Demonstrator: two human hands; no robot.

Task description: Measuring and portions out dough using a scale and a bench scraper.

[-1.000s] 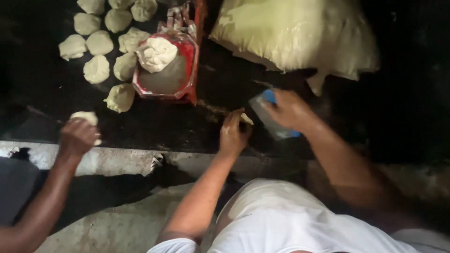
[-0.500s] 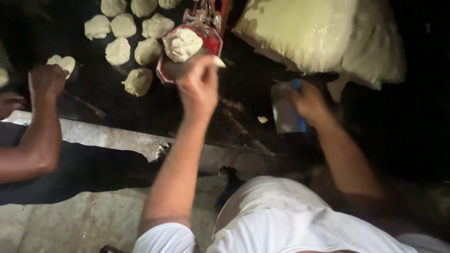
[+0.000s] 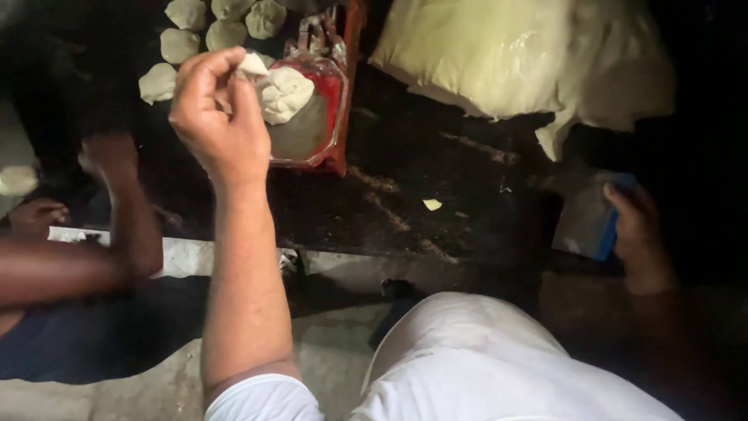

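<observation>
Dark surface (image 3: pixel 436 195) with dough and a red scale tray (image 3: pixel 331 117)

Left of the tray lie dough balls (image 3: pixel 181 44); at its left rim the left hand (image 3: pixel 218 117) pinches a dough scrap (image 3: pixel 251 64) beside the lump (image 3: pixel 285 93) inside; right of the tray sits a pale sack (image 3: pixel 506 54); farther right, the right hand (image 3: pixel 639 234) grips a blue-handled scraper (image 3: pixel 588 222).

Right hand (image 3: pixel 637 234) sits in deep shadow, its fingers mostly hidden behind the blue-edged scraper (image 3: pixel 588 222). Dough balls (image 3: pixel 222 31) are cut off by the top edge; a co-worker's hand (image 3: pixel 109 156) is motion-blurred, with a pale lump (image 3: pixel 15 179) cropped at left.
</observation>
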